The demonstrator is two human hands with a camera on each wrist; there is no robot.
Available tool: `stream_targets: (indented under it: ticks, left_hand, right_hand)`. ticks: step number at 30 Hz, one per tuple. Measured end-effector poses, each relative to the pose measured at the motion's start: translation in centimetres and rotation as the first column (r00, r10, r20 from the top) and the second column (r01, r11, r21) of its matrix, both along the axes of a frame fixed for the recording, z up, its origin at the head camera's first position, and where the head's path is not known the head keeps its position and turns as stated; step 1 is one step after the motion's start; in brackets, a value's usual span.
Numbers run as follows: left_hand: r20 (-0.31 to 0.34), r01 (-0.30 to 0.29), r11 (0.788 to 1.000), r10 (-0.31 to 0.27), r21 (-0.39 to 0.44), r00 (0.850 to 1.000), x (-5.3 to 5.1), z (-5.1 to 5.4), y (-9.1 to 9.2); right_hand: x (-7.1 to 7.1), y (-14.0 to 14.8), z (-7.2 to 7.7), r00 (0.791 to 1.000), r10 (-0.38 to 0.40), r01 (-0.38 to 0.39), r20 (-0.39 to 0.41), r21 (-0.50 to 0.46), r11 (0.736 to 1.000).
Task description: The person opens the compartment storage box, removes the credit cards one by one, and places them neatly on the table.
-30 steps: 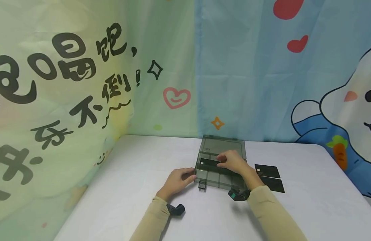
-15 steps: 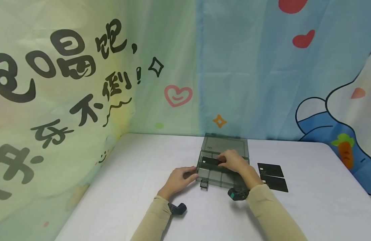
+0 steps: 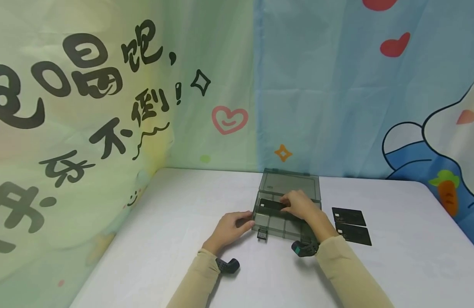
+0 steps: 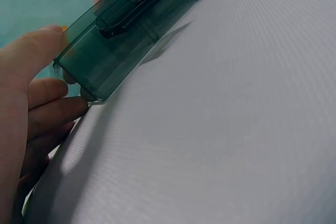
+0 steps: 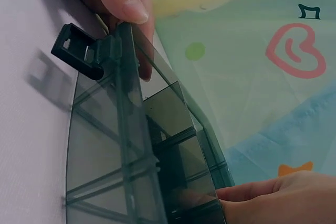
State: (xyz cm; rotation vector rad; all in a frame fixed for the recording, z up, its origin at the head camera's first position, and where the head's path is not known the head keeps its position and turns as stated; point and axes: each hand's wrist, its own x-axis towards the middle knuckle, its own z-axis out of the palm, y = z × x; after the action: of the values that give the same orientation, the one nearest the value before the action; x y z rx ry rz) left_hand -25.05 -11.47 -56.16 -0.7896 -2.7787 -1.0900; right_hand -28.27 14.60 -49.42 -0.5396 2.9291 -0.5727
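A smoky translucent plastic divided box (image 3: 275,223) lies on the table with its lid (image 3: 291,184) swung back toward the wall. My left hand (image 3: 228,229) grips the box's left end, thumb near the top edge and fingers low at the corner (image 4: 47,114). Inside the box sits a black card (image 3: 269,204) with a small pale chip at its left. My right hand (image 3: 300,206) reaches over the box and pinches the card's right part, which the fingers hide. In the right wrist view, the dark card shows dimly through the box wall.
To the right of the box lie two more black cards, the farther card (image 3: 348,217) above the nearer card (image 3: 354,234). A latch (image 3: 262,234) sticks out at the box's front. A printed curtain (image 3: 206,128) stands behind and left of the white table (image 3: 175,205).
The head view has shifted slightly, so everything sits a little higher and to the right. Both hands keep their places at the box; the card looks nearly unmoved.
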Motion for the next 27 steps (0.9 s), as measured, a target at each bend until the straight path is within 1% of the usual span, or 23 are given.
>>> stream_targets:
  ticks: [8,10,13,17,20,27]
  left_hand:
    - [-0.009,-0.006,1.000,0.005,-0.001,1.000,-0.1,0.0,-0.1]
    - [-0.008,-0.005,1.000,0.005,0.005,1.000,-0.1,-0.1,0.0]
    - [-0.006,-0.002,1.000,0.002,0.011,1.000,-0.1,-0.2,0.1]
    - [-0.006,0.001,1.000,0.000,0.009,1.000,-0.1,-0.3,0.2]
    - [-0.016,0.008,1.000,-0.008,0.006,1.000,-0.1,-0.3,0.3]
    - [-0.020,-0.005,1.000,0.005,0.001,1.000,-0.2,-0.1,0.0]
  right_hand:
    - [0.0,-0.3,0.1,1.000,-0.009,0.009,-0.003,-0.010,1.000]
    - [0.1,-0.3,-0.1,1.000,-0.018,0.018,-0.005,-0.021,1.000]
    - [0.2,0.0,-0.5,0.999,-0.028,0.026,-0.035,-0.042,0.999]
    - [0.4,0.3,-1.3,0.997,-0.061,0.055,-0.056,-0.095,0.994]
    - [0.5,0.5,-1.5,0.995,-0.088,0.083,-0.037,-0.124,0.989]
    - [0.2,0.3,-1.3,0.997,-0.074,0.070,-0.022,-0.148,0.987]
